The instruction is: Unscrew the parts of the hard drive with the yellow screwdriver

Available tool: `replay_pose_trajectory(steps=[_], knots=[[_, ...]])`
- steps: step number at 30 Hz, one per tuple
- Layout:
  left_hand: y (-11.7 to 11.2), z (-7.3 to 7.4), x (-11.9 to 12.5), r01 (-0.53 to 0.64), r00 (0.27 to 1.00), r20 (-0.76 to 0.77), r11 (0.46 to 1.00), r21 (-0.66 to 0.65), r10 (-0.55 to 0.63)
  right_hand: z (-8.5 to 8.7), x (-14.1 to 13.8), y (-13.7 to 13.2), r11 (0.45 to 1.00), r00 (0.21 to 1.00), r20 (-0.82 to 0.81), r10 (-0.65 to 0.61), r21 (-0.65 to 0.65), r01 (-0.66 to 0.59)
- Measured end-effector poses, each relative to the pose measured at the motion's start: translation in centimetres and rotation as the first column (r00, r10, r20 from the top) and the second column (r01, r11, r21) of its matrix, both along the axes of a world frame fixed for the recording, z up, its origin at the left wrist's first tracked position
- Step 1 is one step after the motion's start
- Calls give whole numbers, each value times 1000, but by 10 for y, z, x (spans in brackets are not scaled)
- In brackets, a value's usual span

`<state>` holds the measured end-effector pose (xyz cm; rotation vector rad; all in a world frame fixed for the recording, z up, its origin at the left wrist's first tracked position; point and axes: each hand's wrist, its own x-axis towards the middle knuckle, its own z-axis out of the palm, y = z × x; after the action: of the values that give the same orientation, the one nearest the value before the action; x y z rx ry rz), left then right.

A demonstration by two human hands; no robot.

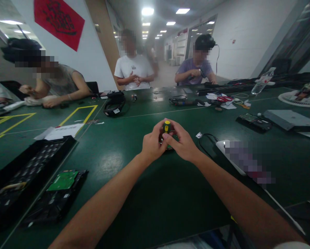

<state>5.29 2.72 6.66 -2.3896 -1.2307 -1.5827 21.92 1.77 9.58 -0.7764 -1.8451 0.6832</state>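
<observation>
A short screwdriver (pixel 166 126) with a yellow and dark green handle stands upright between my two hands. My left hand (pixel 154 142) closes in on the handle from the left, its fingers curled. From the other side my right hand (pixel 183 142) grips it, the thumb lying across the front. Under the hands, part of a small green circuit board (pixel 169 147) shows on the table. The screwdriver's tip and most of that board are hidden by my fingers.
The dark green table (pixel 110 148) holds a long black tray (pixel 35 169) and a drive with a green board (pixel 63 181) at left. Right are a white power bank-like device (pixel 238 164) with a cable, a grey box (pixel 291 120) and a bottle (pixel 263 81). Several people sit opposite.
</observation>
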Motion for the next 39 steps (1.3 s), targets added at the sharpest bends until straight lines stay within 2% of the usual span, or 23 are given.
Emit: replay_pose_trajectory(steps=[3,6,8,10,11,13,14,16,19,22,24,27,30,32,34,36,37,39], knots=[[-6,2,5,37,995,-87,999,-12,-38,1,-3,-5,999,999,-20,-28,-44,27],[-11,12,4,92,989,-111,994,-53,-98,2,3,0,991,967,-226,-115,-91,97],[-12,25,0,113,993,-43,993,-22,-114,4,7,5,979,894,-408,-187,-158,132],[-10,41,-4,93,984,150,995,41,-98,5,4,5,954,840,-502,-209,-295,61],[-8,49,-5,88,961,259,995,42,-96,4,0,1,924,853,-493,-174,-381,-32],[0,64,-5,100,860,500,995,28,-101,2,-16,-13,817,907,-419,-48,-539,-206],[4,70,-5,128,795,595,992,17,-113,1,-26,-23,773,922,-386,21,-578,-260],[14,78,-3,157,662,741,988,6,-110,-1,-49,-43,728,918,-383,104,-600,-333],[24,83,-1,156,524,849,988,-19,-66,-1,-77,-62,685,870,-468,155,-584,-436],[27,81,0,171,470,882,983,-66,-22,1,-94,-66,595,771,-615,165,-562,-575],[28,78,0,182,462,887,979,-91,-4,0,-101,-65,565,738,-666,109,-569,-597],[29,71,-2,195,531,847,970,-146,21,0,-106,-66,525,721,-693,8,-611,-592],[31,62,-5,209,703,708,934,-290,63,1,-111,-69,464,690,-719,-81,-640,-612],[32,56,-7,215,838,542,877,-429,60,2,-113,-70,430,693,-713,-107,-662,-614],[32,51,-9,220,937,349,799,-560,-14,3,-115,-72,407,710,-695,-112,-684,-605],[31,48,-11,220,972,208,738,-638,-110,3,-117,-74,391,716,-688,-121,-696,-602],[30,47,-12,218,976,168,725,-653,-141,3,-118,-74,383,713,-690,-128,-697,-606],[30,45,-14,206,978,125,734,-647,-165,2,-119,-75,370,702,-698,-139,-694,-617]])
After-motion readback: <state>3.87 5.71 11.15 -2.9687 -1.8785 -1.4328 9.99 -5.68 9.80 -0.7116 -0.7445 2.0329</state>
